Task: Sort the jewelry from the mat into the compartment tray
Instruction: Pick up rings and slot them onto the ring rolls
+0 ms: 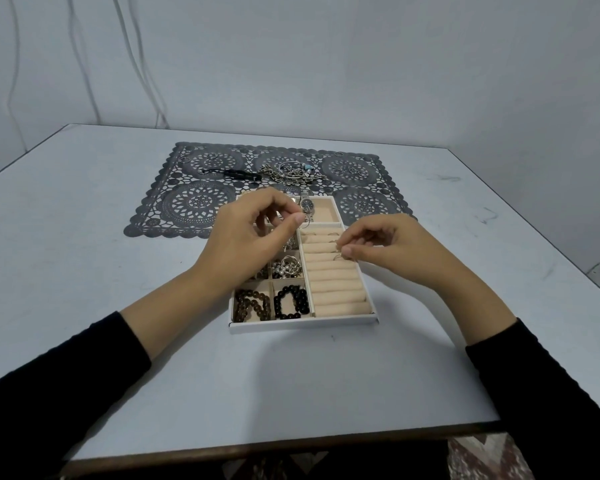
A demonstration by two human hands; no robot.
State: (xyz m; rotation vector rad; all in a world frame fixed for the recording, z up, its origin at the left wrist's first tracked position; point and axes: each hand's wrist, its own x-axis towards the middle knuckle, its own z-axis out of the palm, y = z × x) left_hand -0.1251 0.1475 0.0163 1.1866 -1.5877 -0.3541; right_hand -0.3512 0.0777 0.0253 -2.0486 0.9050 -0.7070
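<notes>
Above the tray (302, 328), each hand (253, 233) (388, 245) pinches a small ring (339, 255).

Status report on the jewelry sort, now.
Left hand pinching a small ring over the tray. Right hand pinching another ring at the ring rolls. Chains remain on the mat. Nothing in the way.

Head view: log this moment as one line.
left hand: pinching ring | right hand: pressing ring into ring rolls | mat: chains remain
</notes>
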